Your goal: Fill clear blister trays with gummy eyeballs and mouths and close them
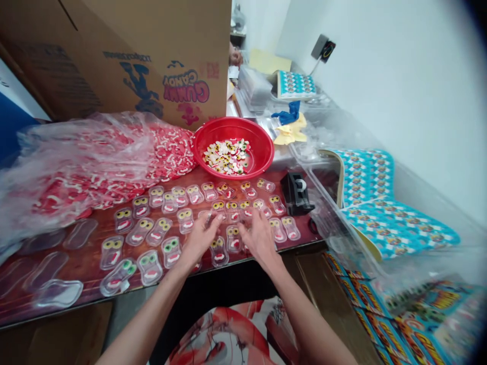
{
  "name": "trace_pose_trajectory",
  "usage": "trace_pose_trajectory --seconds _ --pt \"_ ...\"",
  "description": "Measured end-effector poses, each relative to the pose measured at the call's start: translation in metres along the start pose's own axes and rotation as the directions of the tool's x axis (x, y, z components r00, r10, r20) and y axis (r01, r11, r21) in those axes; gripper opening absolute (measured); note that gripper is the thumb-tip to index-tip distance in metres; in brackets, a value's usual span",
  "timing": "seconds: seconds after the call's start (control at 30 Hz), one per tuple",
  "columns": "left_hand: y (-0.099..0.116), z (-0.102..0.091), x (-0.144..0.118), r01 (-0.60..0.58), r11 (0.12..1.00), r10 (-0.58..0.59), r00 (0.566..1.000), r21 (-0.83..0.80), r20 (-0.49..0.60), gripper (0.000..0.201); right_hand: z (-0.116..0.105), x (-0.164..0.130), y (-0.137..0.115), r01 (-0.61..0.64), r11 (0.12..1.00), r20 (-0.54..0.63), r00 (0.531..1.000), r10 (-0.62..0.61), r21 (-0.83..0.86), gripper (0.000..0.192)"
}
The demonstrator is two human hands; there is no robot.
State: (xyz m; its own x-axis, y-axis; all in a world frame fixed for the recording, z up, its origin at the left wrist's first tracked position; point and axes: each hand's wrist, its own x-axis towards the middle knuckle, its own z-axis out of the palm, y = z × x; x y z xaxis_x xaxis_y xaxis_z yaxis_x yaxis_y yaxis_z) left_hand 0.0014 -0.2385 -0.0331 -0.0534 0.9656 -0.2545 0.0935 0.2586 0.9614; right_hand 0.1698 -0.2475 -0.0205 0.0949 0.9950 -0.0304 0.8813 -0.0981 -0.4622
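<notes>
My left hand [205, 232] is low over the table, thumb and fingers apart, at the edge of the clear plastic trays. My right hand [259, 234] is beside it, fingers spread and bent down over other trays; whether the fingertips touch them I cannot tell. Between the hands lies a filled tray [233, 239] with gummy eyes and red-and-white gummy teeth. Several similar filled trays [112, 252] spread across the table, a few with green eyes [149, 266]. Behind them, a red bowl [262, 152] holds loose gummy eyes [227, 157].
A big bag of red-and-white gummies [152, 152] covers the back left, before a cardboard box [133, 30]. Unfilled clear trays [61, 293] lie front left. A black tape dispenser [297, 195] stands right, by a plastic bin with blue sticker sheets [395, 228]. Part of another person's hand [236, 56] shows behind.
</notes>
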Motion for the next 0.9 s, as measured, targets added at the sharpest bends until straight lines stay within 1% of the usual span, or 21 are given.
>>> trace_pose_trajectory --seconds 0.03,0.07,0.1,0.13,0.2,0.27,0.33,0.4,0.47,0.63,0.7,0.77,0.83,0.9 --pt "0.000 0.001 0.005 -0.071 0.992 0.074 0.997 0.103 -0.019 0.022 -0.002 0.007 0.003 -0.041 0.998 -0.008 0.999 0.041 -0.041 0.039" --pt "0.000 0.003 0.010 -0.137 0.966 0.145 0.989 0.220 -0.018 0.018 -0.003 0.014 0.006 -0.072 0.994 -0.009 0.997 0.072 -0.076 0.038" --pt "0.000 0.006 0.016 -0.191 0.922 0.201 0.980 0.336 0.004 0.016 -0.004 0.019 0.007 -0.090 0.990 -0.001 0.996 0.090 -0.104 0.037" --pt "0.001 0.009 0.021 -0.225 0.868 0.233 0.972 0.442 0.038 0.018 -0.004 0.023 0.007 -0.095 0.988 0.012 0.995 0.097 -0.124 0.036" --pt "0.004 0.018 0.032 -0.262 0.753 0.245 0.963 0.604 0.113 0.027 -0.003 0.028 0.004 -0.085 0.985 0.033 0.995 0.091 -0.152 0.034" --pt "0.008 0.028 0.044 -0.295 0.639 0.233 0.954 0.710 0.188 0.035 0.000 0.031 0.001 -0.072 0.982 0.042 0.996 0.081 -0.175 0.032" --pt "0.011 0.036 0.055 -0.327 0.537 0.199 0.945 0.778 0.260 0.039 0.003 0.033 0.000 -0.069 0.978 0.046 0.996 0.079 -0.195 0.033" --pt "0.012 0.040 0.062 -0.349 0.471 0.154 0.937 0.810 0.315 0.041 0.006 0.034 0.002 -0.069 0.974 0.054 0.995 0.082 -0.214 0.035" --pt "0.010 0.041 0.066 -0.359 0.448 0.130 0.932 0.819 0.337 0.044 0.007 0.036 0.006 -0.066 0.971 0.058 0.995 0.081 -0.228 0.037" --pt "0.002 0.033 0.064 -0.374 0.446 0.135 0.926 0.813 0.352 0.052 0.006 0.038 0.015 -0.026 0.975 0.048 0.998 0.038 -0.222 0.041" --pt "0.000 0.031 0.065 -0.380 0.451 0.145 0.924 0.808 0.353 0.047 0.006 0.039 0.015 -0.009 0.977 0.056 0.998 0.021 -0.211 0.041" --pt "-0.001 0.031 0.068 -0.367 0.475 0.155 0.930 0.800 0.334 0.041 0.008 0.040 0.012 -0.007 0.977 0.074 0.997 0.023 -0.212 0.040" --pt "0.000 0.034 0.074 -0.338 0.499 0.155 0.941 0.798 0.301 0.038 0.009 0.041 0.010 -0.014 0.976 0.090 0.995 0.034 -0.217 0.039" --pt "0.004 0.038 0.080 -0.321 0.505 0.150 0.947 0.801 0.285 0.036 0.010 0.042 0.008 -0.017 0.975 0.095 0.995 0.039 -0.221 0.039"
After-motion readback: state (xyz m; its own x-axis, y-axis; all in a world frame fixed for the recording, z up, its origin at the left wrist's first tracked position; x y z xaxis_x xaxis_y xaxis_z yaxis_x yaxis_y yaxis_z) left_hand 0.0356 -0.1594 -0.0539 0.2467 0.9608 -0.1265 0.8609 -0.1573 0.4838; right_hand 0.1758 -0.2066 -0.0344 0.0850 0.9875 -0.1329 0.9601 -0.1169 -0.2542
